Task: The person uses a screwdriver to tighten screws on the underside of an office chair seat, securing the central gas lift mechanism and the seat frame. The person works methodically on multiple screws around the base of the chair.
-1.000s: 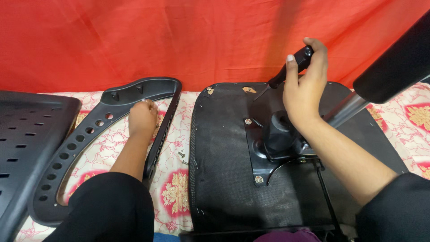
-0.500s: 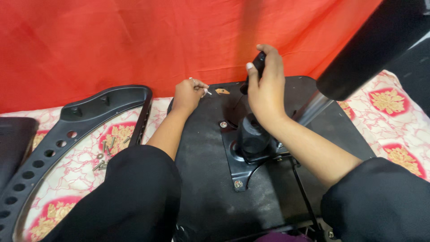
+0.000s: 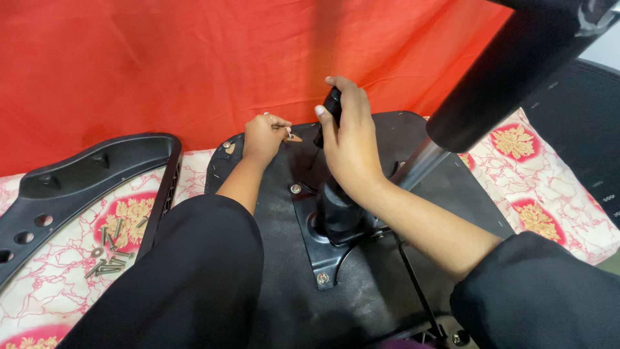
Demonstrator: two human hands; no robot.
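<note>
Black lever [image 3: 330, 106] in right hand [image 3: 349, 145]'s grip.

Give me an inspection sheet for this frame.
Surface: patterned red and white cloth.
Job's things: upturned black seat base with bolted metal plate; small screw at its far edge.
Clutter: loose screws; black perforated frame.
Grippers: left hand pinches the screw; right hand grips a black handle.
Cables: nothing seen.
Surroundings: red curtain; gas-lift column.
</note>
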